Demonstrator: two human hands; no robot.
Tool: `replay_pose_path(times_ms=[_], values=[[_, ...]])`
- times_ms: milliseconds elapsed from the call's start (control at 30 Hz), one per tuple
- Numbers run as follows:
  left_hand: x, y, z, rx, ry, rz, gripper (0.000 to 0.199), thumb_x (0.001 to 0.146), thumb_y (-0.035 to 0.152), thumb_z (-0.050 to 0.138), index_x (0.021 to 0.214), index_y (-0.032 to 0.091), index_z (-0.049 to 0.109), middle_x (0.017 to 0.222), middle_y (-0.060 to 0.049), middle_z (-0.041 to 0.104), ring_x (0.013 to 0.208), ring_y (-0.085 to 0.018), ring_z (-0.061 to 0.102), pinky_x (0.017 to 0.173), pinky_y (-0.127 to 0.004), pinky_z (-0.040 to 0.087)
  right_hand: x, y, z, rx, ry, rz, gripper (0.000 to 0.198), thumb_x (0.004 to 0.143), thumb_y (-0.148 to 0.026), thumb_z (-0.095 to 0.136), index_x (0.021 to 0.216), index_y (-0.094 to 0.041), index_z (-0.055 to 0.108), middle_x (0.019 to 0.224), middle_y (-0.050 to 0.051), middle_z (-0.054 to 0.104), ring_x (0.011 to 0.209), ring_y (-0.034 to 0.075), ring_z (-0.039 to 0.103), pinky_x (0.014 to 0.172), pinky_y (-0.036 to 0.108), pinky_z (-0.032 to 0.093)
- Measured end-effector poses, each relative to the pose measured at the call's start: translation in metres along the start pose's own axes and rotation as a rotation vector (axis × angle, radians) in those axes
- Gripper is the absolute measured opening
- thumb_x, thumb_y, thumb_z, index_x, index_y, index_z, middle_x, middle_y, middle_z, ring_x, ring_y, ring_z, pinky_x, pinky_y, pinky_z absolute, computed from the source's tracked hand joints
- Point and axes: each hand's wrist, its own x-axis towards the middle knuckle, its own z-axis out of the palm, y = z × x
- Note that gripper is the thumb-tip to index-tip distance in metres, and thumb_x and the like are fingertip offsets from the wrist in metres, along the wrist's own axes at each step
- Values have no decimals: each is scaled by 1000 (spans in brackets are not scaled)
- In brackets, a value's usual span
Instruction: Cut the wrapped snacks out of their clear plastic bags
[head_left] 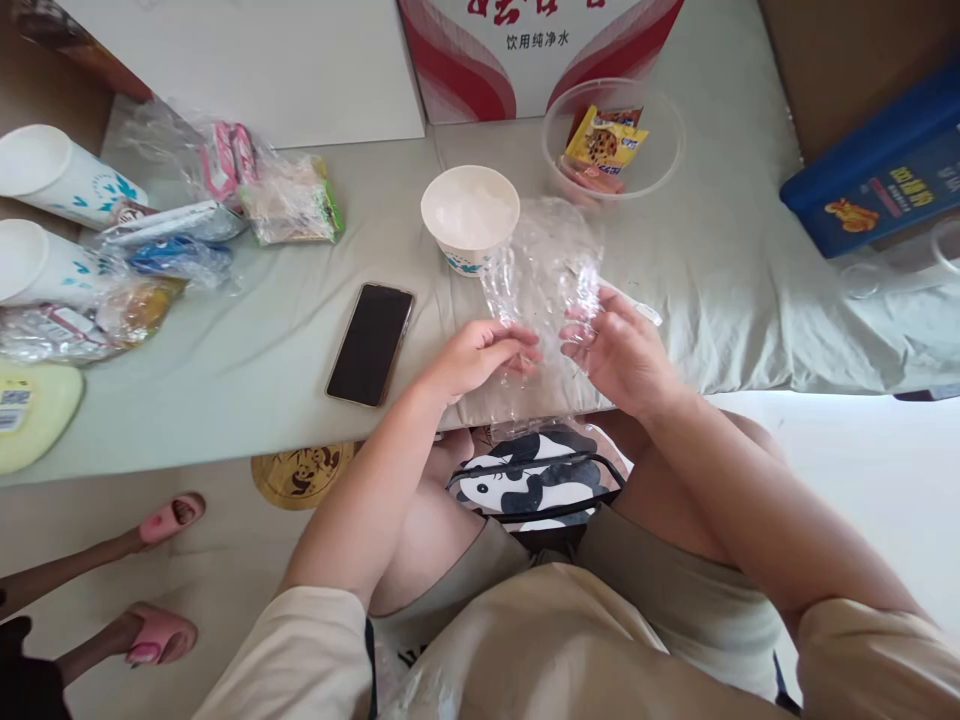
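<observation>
A crumpled clear plastic bag hangs between my two hands, above the near edge of the cloth-covered surface. My left hand is closed on the bag's left side, its fingertips partly behind the film. At the opposite side my right hand grips the bag with curled fingers, which show blurred through the plastic. Just beyond the bag stands a white paper bowl with a blue leaf print. Behind and to the right, a clear round plastic tub holds several small snack packets.
A black phone lies left of my left hand. Wrapped snacks and two white paper cups crowd the left side. A red-and-white carton stands at the back, a blue package at right. Another person's pink slippers show below.
</observation>
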Motion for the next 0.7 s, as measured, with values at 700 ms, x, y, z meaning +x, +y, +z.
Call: replay_pose_path(times_ms=[700], values=[[-4, 2, -19, 201, 190, 220, 33, 91, 37, 62, 120, 21, 63, 71, 1, 73, 53, -12, 67, 52, -22, 50, -10, 0, 9, -465, -162, 33, 41, 92, -33, 56, 133, -29, 53, 60, -7, 65, 52, 16, 63, 55, 31, 51]])
